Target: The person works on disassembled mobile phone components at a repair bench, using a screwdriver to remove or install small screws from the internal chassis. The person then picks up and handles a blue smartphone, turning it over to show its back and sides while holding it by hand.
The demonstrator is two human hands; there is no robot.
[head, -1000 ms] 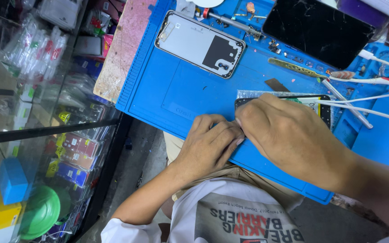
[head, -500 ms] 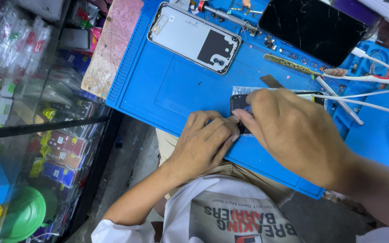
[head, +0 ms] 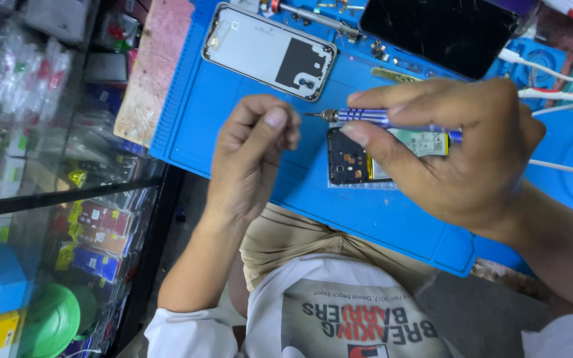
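Blue mat (head: 233, 126): right hand (head: 452, 152) pinches screwdriver (head: 366, 117), hiding half the phone (head: 359, 156); left hand (head: 253, 152) seemingly pinched empty.

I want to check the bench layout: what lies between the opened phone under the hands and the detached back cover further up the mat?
In the head view, only bare blue mat separates the opened phone from the back cover; the screwdriver in the right hand hovers over it.

The slim screwdriver with a ribbed blue metal shaft (head: 373, 118) gleams above a matt blue rubbery work mat (head: 233, 106), where a smooth white plastic phone back cover (head: 260, 50), a glossy black glass screen (head: 439, 30) and a worn, rough pink board (head: 154, 73) lie.
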